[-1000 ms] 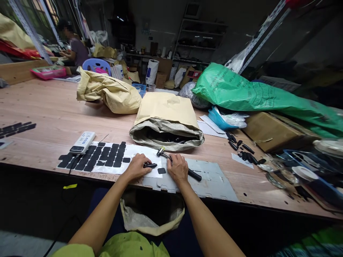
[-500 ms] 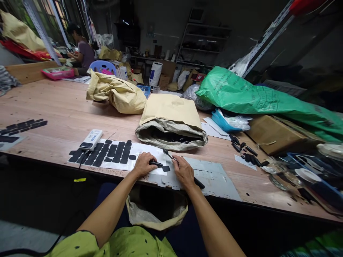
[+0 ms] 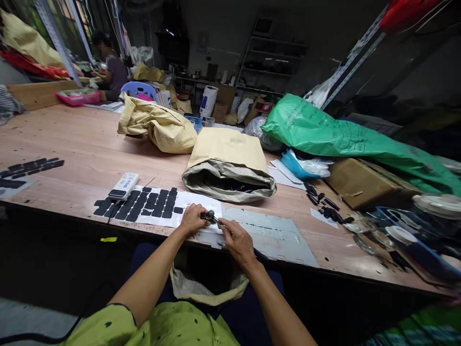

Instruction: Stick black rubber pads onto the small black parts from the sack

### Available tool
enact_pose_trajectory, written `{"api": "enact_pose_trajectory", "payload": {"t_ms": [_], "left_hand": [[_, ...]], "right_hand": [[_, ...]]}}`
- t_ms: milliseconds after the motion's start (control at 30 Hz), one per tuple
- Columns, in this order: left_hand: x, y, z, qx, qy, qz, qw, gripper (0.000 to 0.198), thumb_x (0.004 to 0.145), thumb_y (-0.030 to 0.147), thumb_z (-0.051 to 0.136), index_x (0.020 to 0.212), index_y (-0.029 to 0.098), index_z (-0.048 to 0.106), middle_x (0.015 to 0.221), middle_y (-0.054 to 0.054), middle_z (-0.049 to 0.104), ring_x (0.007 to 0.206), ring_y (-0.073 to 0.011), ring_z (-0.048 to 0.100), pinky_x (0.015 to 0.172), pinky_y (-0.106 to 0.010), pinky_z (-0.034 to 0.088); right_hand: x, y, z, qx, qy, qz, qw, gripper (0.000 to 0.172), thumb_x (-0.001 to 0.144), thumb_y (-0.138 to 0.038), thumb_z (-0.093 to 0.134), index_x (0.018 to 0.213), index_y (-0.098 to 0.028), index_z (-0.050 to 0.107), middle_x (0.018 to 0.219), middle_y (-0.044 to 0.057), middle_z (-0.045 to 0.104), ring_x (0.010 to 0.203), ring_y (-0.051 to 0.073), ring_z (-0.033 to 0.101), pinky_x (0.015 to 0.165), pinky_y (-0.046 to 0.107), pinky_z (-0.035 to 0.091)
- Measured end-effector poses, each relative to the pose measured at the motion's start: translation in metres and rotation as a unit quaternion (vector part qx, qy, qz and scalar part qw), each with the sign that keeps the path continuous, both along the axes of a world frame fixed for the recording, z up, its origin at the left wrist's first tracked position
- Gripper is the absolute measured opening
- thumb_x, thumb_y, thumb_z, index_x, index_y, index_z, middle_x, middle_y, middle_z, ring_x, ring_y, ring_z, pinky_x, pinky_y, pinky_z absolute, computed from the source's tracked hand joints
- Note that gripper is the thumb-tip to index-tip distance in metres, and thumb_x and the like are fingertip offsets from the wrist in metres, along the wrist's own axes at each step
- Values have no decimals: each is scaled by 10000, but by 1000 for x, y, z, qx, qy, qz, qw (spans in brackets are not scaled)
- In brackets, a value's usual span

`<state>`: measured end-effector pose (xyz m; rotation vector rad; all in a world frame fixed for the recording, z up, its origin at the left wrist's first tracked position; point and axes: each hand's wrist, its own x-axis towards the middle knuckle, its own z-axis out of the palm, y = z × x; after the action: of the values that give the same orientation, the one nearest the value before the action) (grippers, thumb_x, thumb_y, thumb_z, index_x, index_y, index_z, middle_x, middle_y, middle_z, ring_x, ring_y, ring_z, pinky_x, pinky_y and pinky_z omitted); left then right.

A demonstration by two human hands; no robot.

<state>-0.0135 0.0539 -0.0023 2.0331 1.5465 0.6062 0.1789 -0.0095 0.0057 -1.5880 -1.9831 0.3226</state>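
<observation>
My left hand [image 3: 193, 219] is closed on a small black elongated piece [image 3: 204, 216] above the white sheet [image 3: 192, 200]. Its far end is partly hidden. In my right hand [image 3: 238, 240] is a black-handled tool [image 3: 216, 221] with a thin metal shaft and a rounded dark head. That head is at the black piece, close to my left fingertips; whether the two touch I cannot tell. Rows of black rounded pads [image 3: 154, 204] lie left of my left hand. Under my right hand is a grey sheet [image 3: 277, 230].
Behind my hands lies an open paper sack [image 3: 230, 144] with dark pieces inside. A white device [image 3: 124, 186] rests by the pads. Loose black pieces [image 3: 329, 211], a cardboard box [image 3: 360, 185] and a green sack [image 3: 324, 125] are right. An open sack [image 3: 212, 298] sits at my lap.
My right hand has moved left and brought the tool's head to the black piece in my left hand. The left hand has stayed nearly in place.
</observation>
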Motion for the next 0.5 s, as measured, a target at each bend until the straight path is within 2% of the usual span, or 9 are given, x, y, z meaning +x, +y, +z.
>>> {"api": "enact_pose_trajectory", "payload": {"t_ms": [200,367,500], "left_hand": [[0,-1,-2,2,-29,9,1000,156,681,254,773,832,251,738,886,10,698,935,-216,567,847,-337,408],[1,-1,-2,8,-37,13,999,148,669,239,780,811,241,739,865,12,697,917,-211,569,837,-333,413],[0,-1,-1,11,-35,2,999,159,668,238,787,820,233,740,851,7,690,894,-206,567,809,-325,421]], "right_hand": [[10,0,1,17,32,-28,999,322,950,-334,459,1198,-291,661,1059,11,703,966,160,653,816,256,487],[16,-3,-3,-9,17,-17,1000,305,937,-329,472,1164,-298,673,1020,5,706,936,157,654,807,261,486],[21,14,-2,10,17,-61,998,300,932,-341,477,1147,-292,680,1046,12,698,979,170,633,825,274,464]]}}
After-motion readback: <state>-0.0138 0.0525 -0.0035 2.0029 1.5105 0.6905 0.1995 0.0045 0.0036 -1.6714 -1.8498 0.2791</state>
